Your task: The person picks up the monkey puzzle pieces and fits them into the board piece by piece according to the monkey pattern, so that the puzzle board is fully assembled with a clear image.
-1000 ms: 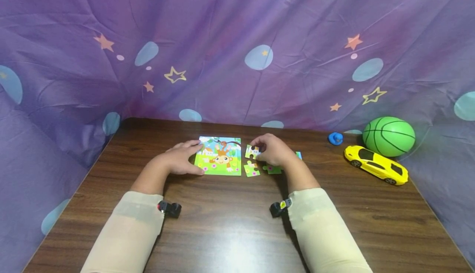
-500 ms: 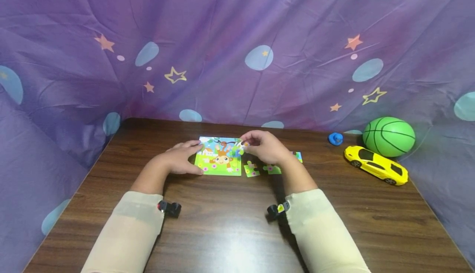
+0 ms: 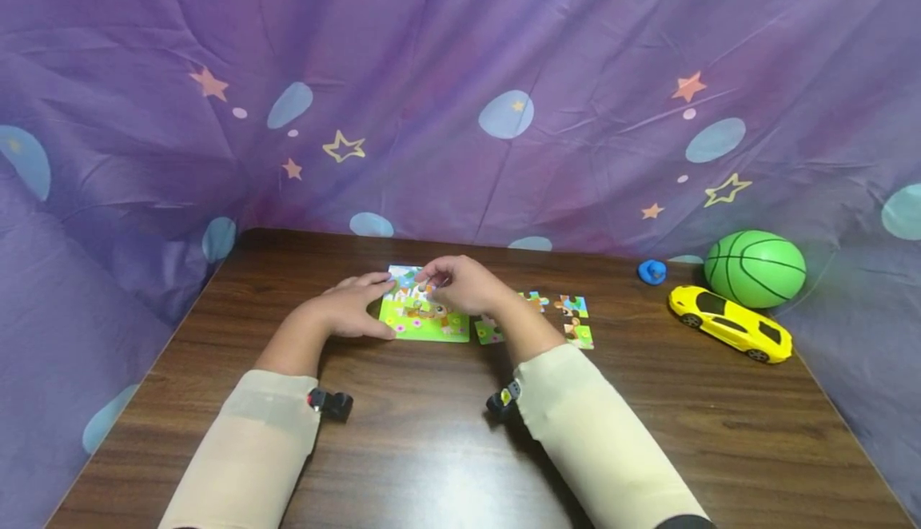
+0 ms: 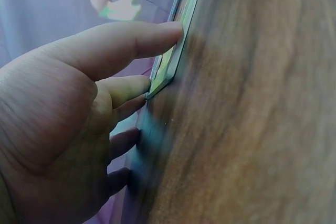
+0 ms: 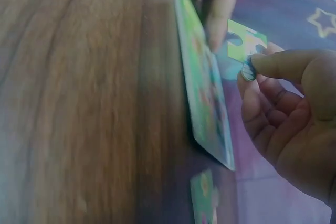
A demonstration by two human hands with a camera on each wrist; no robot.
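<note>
My left hand [image 3: 348, 307] rests at the left side of a puzzle board [image 3: 455, 335] with a cartoon monkey picture. In the left wrist view, its thumb [image 4: 160, 39] touches the board's edge and the fingers lie fairly straight. Over the board, my right hand [image 3: 466, 285] pinches a jigsaw puzzle piece [image 5: 240, 41] between thumb and fingertips. That piece is green and yellow with a notch, held tilted and apart from the board in the right wrist view. The right hand hides part of the picture in the head view.
Several loose puzzle pieces [image 3: 578, 332] lie right of the board, some partly behind the right forearm. Farther right are a yellow toy car [image 3: 728, 324], a green ball [image 3: 755, 268] and a small blue rubber duck [image 3: 652, 272]. A purple curtain [image 3: 403, 113] hangs behind the wooden table [image 3: 403, 417].
My right hand has picked the puzzle piece up from beside the board and carried it left over the board. My left hand has stayed at the board's left side.
</note>
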